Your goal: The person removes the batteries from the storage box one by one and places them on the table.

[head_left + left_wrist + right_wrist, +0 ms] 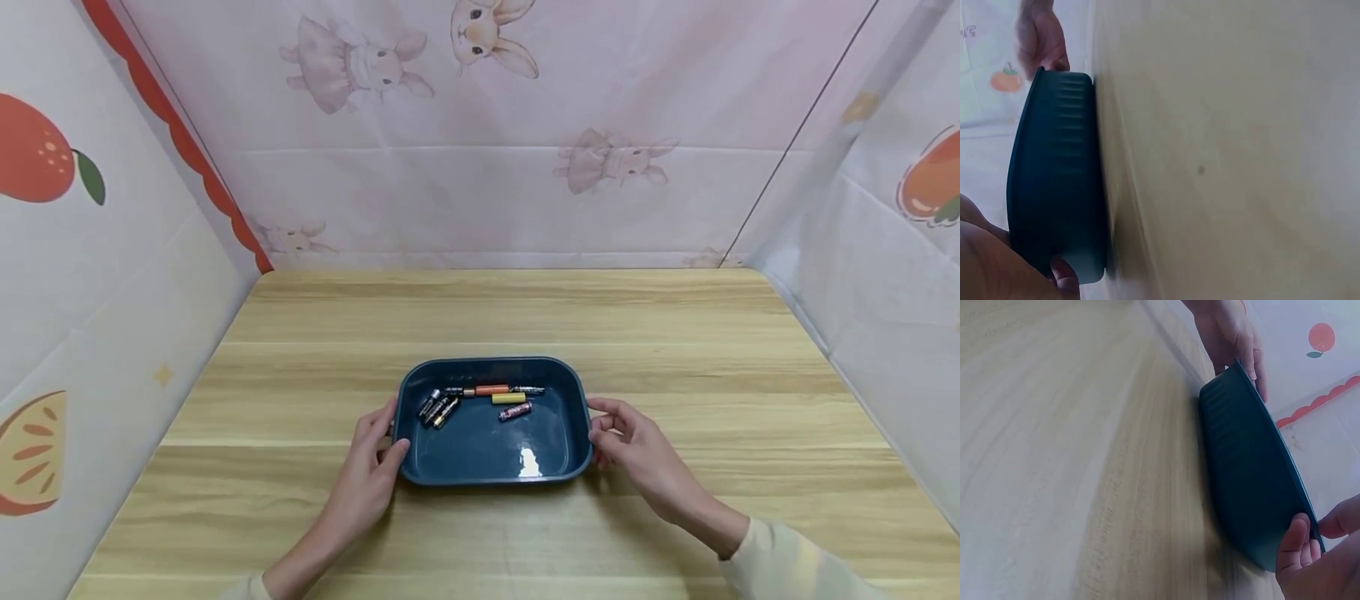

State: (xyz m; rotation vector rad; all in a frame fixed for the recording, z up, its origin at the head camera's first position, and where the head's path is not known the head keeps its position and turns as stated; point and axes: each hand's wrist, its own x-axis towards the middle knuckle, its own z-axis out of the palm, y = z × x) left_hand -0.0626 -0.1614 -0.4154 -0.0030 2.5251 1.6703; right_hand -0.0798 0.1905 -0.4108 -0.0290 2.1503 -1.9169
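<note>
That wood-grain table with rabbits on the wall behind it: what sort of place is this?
Perhaps a small decorated booth, probably indoors; what lies beyond doesn't show. The wood-grain table has a rabbit-print backdrop behind it and fruit-print side walls to left and right.

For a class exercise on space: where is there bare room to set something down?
The table is bare between the tray and the back wall, and outward of the left hand and right hand. Inside the tray, the near half is free; batteries line its far side, three bunched at far left.
</note>
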